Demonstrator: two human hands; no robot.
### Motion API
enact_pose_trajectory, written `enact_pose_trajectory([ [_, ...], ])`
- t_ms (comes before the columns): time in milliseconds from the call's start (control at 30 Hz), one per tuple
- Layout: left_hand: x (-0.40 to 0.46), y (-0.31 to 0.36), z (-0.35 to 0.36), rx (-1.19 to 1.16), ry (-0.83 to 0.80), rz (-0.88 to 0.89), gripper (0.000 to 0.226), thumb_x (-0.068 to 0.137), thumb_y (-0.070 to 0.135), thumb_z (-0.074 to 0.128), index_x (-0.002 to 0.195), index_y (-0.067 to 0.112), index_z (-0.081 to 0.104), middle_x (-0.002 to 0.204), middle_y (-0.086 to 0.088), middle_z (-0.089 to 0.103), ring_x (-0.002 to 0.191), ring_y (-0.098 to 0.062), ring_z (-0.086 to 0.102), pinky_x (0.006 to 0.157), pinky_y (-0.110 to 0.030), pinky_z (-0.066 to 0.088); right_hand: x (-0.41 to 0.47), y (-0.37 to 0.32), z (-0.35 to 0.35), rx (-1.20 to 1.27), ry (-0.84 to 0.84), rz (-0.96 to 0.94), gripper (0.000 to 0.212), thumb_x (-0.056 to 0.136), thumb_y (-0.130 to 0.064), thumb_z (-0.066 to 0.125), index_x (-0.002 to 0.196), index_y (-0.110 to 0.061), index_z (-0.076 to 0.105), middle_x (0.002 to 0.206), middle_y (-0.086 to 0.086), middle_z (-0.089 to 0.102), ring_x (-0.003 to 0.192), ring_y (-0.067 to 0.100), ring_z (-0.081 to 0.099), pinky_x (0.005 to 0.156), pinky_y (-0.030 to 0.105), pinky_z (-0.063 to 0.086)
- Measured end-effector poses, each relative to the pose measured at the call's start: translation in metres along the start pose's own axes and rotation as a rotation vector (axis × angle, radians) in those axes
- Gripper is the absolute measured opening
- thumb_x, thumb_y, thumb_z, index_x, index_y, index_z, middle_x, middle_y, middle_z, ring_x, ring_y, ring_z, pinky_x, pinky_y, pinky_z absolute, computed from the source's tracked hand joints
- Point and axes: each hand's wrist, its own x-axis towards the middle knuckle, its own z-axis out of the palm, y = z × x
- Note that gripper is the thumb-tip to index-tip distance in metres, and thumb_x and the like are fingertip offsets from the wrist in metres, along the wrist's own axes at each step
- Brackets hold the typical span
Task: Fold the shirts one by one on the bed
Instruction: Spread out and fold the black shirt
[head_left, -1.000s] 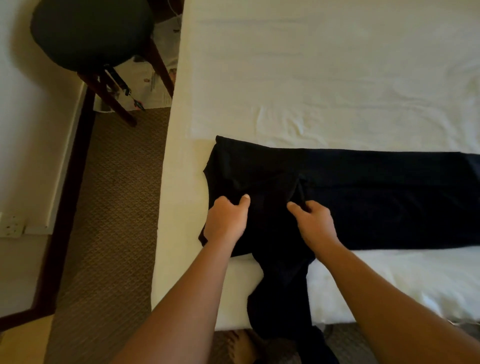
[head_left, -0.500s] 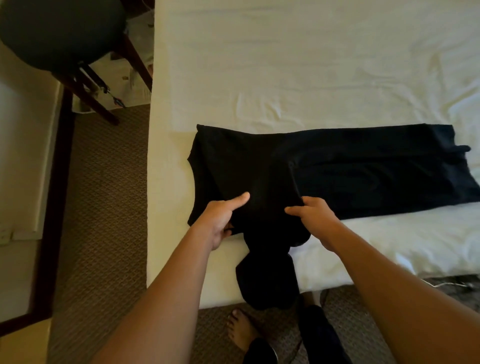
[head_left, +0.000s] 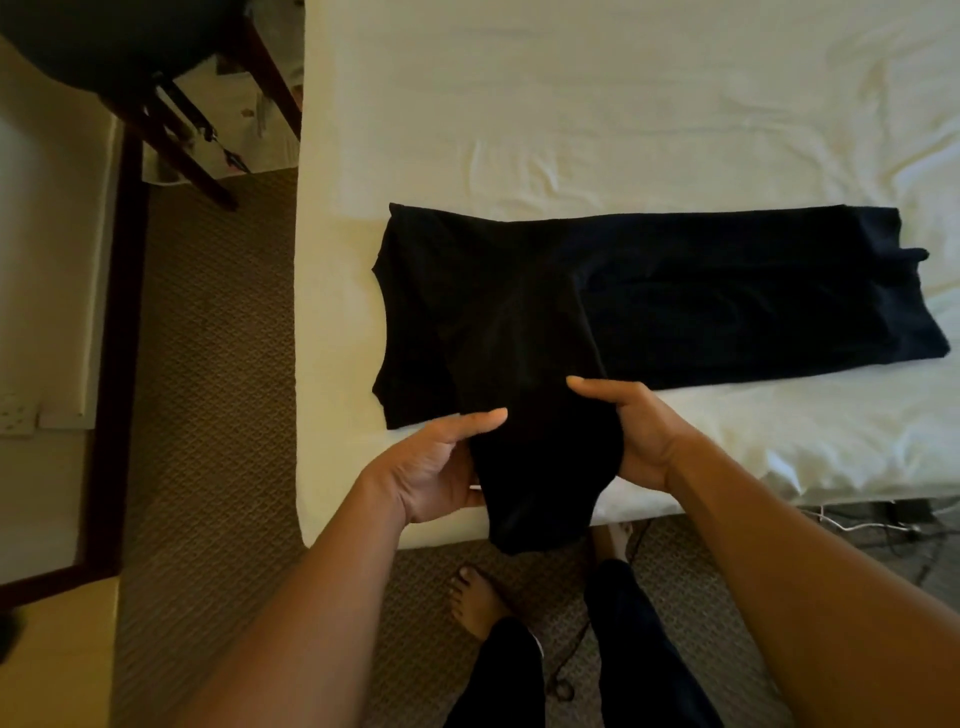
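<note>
shirt (head_left: 675, 296): black, spread across bed (head_left: 623, 104), sleeve (head_left: 540, 467) hanging over near edge | left hand (head_left: 431, 467) and right hand (head_left: 639, 436): each grip closed on the sleeve's sides | handling: likely light, limp, unbreakable; best pinched at edges

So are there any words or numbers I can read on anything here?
None can be read.
The black shirt shows no print.
The papers under the chair have marks too blurred to read.
The wall socket shows no legible label.
</note>
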Motion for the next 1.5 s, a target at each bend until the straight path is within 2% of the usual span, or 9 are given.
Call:
enact_pose_trajectory([
  [233,-0.006,-0.053,-0.006,0.011,-0.043,-0.055,0.040,0.099,0.033,0.061,0.136,0.019,0.065,0.143,-0.013,0.059,0.138,-0.039,0.047,0.119,-0.055,0.029,-0.016,0.015,-0.004,-0.135,-0.025,0.127,0.038,0.092,-0.024,0.063,0.125,-0.005,0.067,0.122,0.016,0.071,0.113,0.032,0.067,0.096,0.044,0.054],
  [433,0.009,-0.090,-0.012,0.320,0.169,-0.175,0.035,0.101,0.032,0.061,0.133,0.020,0.063,0.118,-0.017,0.071,0.091,-0.032,0.069,0.087,-0.046,0.057,0.006,0.050,-0.019,-0.766,0.189,0.216,0.026,0.097,-0.022,0.064,0.119,-0.009,0.066,0.109,0.011,0.072,0.095,0.029,0.071,0.082,0.042,0.061],
  [600,0.023,-0.062,-0.022,0.460,0.337,-0.049,0.029,0.100,0.038,0.060,0.114,0.014,0.069,0.088,-0.008,0.077,0.077,-0.026,0.072,0.063,-0.029,0.044,0.025,0.043,-0.012,-1.016,0.455,0.007,0.034,0.088,-0.038,0.068,0.079,-0.005,0.064,0.082,0.010,0.069,0.074,0.025,0.067,0.064,0.035,0.050],
  [833,0.035,0.017,-0.021,0.369,0.643,0.206,0.033,0.093,0.044,0.069,0.092,0.011,0.069,0.078,-0.003,0.072,0.059,-0.013,0.066,0.053,-0.026,0.046,0.056,-0.003,0.012,-0.509,0.488,-0.216,0.028,0.092,-0.029,0.070,0.112,-0.009,0.065,0.097,0.007,0.071,0.086,0.024,0.071,0.075,0.038,0.060],
  [933,0.033,0.017,-0.014,0.527,0.627,0.187,0.020,0.096,0.022,0.068,0.088,0.005,0.064,0.074,-0.006,0.070,0.047,-0.007,0.061,0.046,-0.022,0.047,0.056,-0.006,0.009,-0.855,0.609,-0.174,0.029,0.089,-0.029,0.066,0.108,-0.009,0.057,0.098,0.006,0.063,0.087,0.027,0.065,0.074,0.041,0.056],
  [1000,0.033,0.011,-0.017,0.639,0.641,0.166,0.025,0.097,0.022,0.064,0.089,-0.001,0.066,0.077,-0.011,0.073,0.055,-0.015,0.065,0.060,-0.033,0.057,0.052,-0.003,0.009,-1.119,0.734,-0.192,0.039,0.086,-0.033,0.066,0.113,-0.014,0.044,0.109,0.003,0.048,0.097,0.027,0.053,0.077,0.041,0.047],
  [1100,0.034,0.019,-0.029,0.772,0.810,0.258,0.026,0.095,0.030,0.063,0.079,0.009,0.066,0.077,-0.010,0.071,0.070,-0.027,0.066,0.072,-0.047,0.056,0.053,-0.005,0.024,-1.238,0.856,-0.493,0.036,0.087,-0.037,0.065,0.111,-0.018,0.045,0.113,0.005,0.044,0.102,0.027,0.048,0.081,0.043,0.047],
  [1300,0.043,0.083,-0.040,0.844,0.888,0.376,0.020,0.098,0.033,0.061,0.084,0.019,0.066,0.078,0.000,0.067,0.072,-0.016,0.064,0.061,-0.029,0.045,0.083,-0.006,0.072,-1.532,0.441,-0.673,0.028,0.096,-0.048,0.054,0.108,-0.024,0.056,0.102,-0.005,0.057,0.092,0.017,0.058,0.080,0.037,0.053],
  [1500,0.079,0.143,-0.062,0.840,0.996,0.450,0.019,0.097,0.035,0.062,0.109,0.020,0.066,0.094,0.005,0.064,0.091,-0.015,0.063,0.069,-0.025,0.042,0.116,-0.061,0.057,-1.423,0.436,-0.687,0.022,0.099,-0.033,0.050,0.094,-0.016,0.061,0.090,-0.002,0.060,0.077,0.020,0.059,0.069,0.040,0.055],
])
